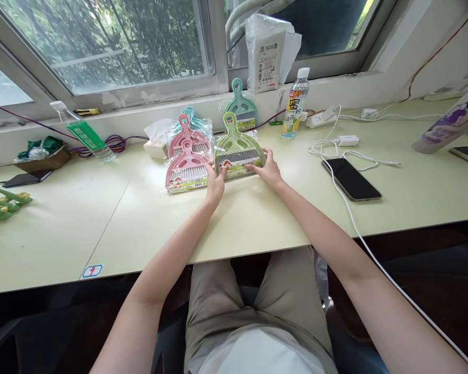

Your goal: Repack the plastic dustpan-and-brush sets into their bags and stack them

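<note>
Between my two hands stands a green dustpan and brush set in clear wrapping, its handle pointing up. My left hand grips its lower left corner, and my right hand grips the lower right side. Close by on the left, a pink dustpan and brush set leans in its wrapper, with another pink set and some teal ones behind it. A further teal dustpan and brush set stands behind the green one, against the wall under the window.
A clear drink bottle and a power strip stand right of the sets. Nearer are a black phone and white cables. At left are a green-labelled bottle, a tissue pack and a small box.
</note>
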### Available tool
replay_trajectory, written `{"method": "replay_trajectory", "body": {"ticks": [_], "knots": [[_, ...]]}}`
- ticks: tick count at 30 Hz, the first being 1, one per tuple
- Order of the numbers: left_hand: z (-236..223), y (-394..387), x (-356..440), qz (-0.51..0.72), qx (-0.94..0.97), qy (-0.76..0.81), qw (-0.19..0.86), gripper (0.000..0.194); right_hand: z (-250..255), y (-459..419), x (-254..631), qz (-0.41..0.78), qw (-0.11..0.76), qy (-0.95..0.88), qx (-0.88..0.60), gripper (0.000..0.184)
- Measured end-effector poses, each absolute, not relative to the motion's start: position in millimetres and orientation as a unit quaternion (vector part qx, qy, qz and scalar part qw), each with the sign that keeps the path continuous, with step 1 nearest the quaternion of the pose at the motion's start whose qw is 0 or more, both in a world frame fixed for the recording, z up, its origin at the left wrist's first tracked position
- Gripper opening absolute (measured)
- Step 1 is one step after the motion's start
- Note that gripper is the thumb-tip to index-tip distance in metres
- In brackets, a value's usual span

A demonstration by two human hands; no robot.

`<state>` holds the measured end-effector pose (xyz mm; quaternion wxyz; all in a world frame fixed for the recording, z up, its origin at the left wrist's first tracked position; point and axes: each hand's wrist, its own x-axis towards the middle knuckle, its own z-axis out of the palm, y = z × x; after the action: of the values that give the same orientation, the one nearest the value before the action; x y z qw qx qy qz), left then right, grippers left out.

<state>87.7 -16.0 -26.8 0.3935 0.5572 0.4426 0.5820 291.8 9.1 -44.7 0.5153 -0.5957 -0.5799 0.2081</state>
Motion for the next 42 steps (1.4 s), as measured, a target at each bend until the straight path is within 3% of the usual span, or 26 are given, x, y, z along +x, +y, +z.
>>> {"method": "replay_trajectory", "body": {"ticks": [3, 11, 15, 26, 34, 42], "knots": [[-28, -17, 88, 0.582, 0.565, 0.441, 0.383, 0.034, -42, 6, 291, 0.204, 0.506, -0.583, -0.602, 0.084], [-30, -17, 91, 0.596, 0.576, 0.418, 0.373, 0.074, -35, 0, 287, 0.216, 0.518, -0.583, -0.587, 0.082], [-33, -15, 90, 0.596, 0.583, 0.415, 0.364, 0.083, -36, 1, 287, 0.216, 0.53, -0.576, -0.584, 0.081], [-25, -19, 85, 0.591, 0.567, 0.452, 0.354, 0.054, -39, 3, 289, 0.228, 0.545, -0.578, -0.563, 0.065], [-11, -24, 82, 0.54, 0.559, 0.481, 0.405, 0.05, -42, 9, 295, 0.3, 0.578, -0.545, -0.528, 0.051], [-8, -25, 82, 0.524, 0.56, 0.508, 0.393, 0.052, -39, 8, 297, 0.326, 0.59, -0.539, -0.504, 0.053]]}}
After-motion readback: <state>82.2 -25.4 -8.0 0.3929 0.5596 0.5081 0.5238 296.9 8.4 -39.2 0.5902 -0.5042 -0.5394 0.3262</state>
